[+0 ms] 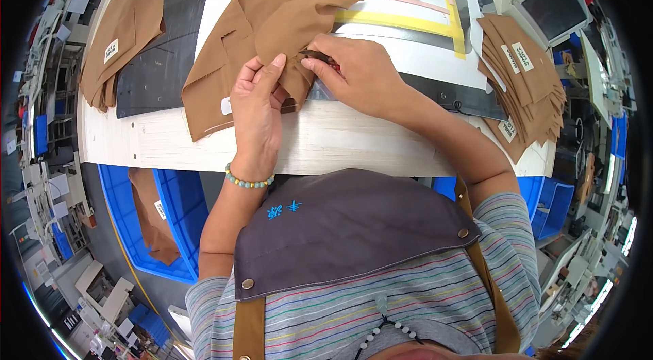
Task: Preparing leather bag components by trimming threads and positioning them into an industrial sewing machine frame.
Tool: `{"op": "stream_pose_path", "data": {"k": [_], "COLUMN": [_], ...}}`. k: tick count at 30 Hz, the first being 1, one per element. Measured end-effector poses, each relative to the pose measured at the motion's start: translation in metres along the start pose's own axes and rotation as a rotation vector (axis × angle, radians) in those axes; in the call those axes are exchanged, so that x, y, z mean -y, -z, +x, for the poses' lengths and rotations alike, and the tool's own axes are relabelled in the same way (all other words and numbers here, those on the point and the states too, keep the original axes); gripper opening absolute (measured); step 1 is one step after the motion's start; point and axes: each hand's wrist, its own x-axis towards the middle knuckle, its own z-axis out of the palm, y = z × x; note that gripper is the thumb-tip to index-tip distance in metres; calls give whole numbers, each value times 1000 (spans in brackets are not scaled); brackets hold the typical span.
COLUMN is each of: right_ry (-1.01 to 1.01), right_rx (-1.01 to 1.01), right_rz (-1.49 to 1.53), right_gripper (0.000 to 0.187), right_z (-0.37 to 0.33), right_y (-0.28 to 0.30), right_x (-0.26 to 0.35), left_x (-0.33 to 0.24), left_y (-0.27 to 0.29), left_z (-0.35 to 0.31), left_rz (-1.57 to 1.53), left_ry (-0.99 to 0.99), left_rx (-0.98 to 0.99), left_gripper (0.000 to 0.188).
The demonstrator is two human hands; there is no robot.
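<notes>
So the brown fabric piece (235, 54) is draped over the worktop (340, 139), mostly up and left of where it's held. Left hand (257, 101) has its grip pinching the bunched right part, thumb against finger, with the rest of the cloth outside it. Right hand (364, 74) is wrapped around a small dark tool (317, 56), right beside that bunched bit; can't tell if its tip touches.
</notes>
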Motion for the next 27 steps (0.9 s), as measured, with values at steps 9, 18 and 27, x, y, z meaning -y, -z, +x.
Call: {"op": "stream_pose_path", "data": {"k": [9,18,27], "right_ry": [-61,-128,-130], "right_rx": [26,96,87], "right_rz": [25,44,37], "right_gripper": [23,26,26], "right_z": [1,2,2], "right_y": [1,5,5], "right_x": [4,7,8], "left_x": [5,5,4], "left_y": [2,3,-3], "left_z": [1,0,-3], "left_rz": [28,69,70], "left_ry": [-21,-20,-43], "left_rx": [5,10,-14], "left_gripper": [33,31,30]}}
